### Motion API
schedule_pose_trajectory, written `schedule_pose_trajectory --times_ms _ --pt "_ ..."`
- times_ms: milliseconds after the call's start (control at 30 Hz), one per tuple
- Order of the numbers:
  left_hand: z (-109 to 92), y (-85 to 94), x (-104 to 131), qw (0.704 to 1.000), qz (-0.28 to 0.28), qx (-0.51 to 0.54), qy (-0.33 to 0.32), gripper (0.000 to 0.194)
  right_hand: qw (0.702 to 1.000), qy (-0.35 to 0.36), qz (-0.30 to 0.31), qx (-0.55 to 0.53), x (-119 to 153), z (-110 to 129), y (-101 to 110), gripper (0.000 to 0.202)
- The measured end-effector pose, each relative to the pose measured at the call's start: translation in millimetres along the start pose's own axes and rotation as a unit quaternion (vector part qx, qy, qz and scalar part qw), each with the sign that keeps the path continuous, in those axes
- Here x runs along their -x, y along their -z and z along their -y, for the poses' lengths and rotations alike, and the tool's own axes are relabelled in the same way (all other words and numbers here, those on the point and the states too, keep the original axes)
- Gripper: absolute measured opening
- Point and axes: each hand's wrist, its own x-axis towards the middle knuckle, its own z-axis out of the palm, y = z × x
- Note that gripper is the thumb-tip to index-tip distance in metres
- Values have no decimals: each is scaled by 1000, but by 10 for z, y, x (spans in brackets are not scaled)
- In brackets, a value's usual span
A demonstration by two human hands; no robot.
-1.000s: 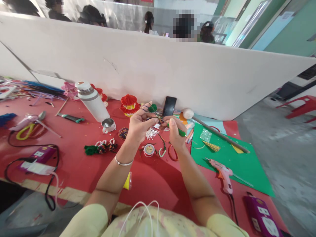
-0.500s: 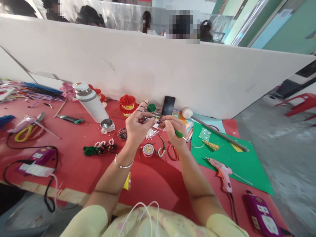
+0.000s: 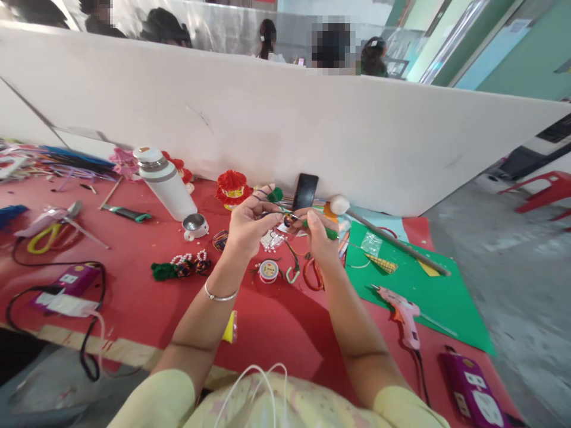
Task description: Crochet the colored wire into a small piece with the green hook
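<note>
My right hand (image 3: 322, 238) is closed round a crochet hook with a green handle (image 3: 331, 233), whose metal tip points left. Dark yarn (image 3: 267, 193) loops over the raised fingers of my left hand (image 3: 250, 221), and its thumb and a finger pinch the yarn work. A small dark multicoloured piece (image 3: 289, 220) hangs between the two hands, at the hook's tip. Below them on the red table are a spool (image 3: 268, 271), white beads (image 3: 272, 239) and red-handled scissors (image 3: 313, 274). A yarn ball (image 3: 220, 240) lies partly behind my left wrist.
A white flask (image 3: 167, 187) and its cup (image 3: 195, 226) stand left of my hands. A phone (image 3: 306, 191) leans on the white partition (image 3: 285, 125). At right, a pink glue gun (image 3: 404, 315) and a stick (image 3: 397, 241) lie partly on a green sheet (image 3: 464, 309).
The hook has turned in my right hand, so its green handle now points right, above the fingers. My left hand has shifted slightly, and the small multicoloured piece shows more clearly.
</note>
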Motion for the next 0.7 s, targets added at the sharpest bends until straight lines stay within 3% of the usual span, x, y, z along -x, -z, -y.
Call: schedule_pose_trajectory --times_ms 200,533,700 --pt "6 43 -20 998 27 43 49 53 1000 3 -6 3 2 -57 19 40" --pt "4 7 -18 997 37 43 56 55 1000 4 -10 -22 -8 -62 13 42" --pt "2 -23 -25 996 25 57 58 47 1000 9 -11 -3 -17 -84 17 45"
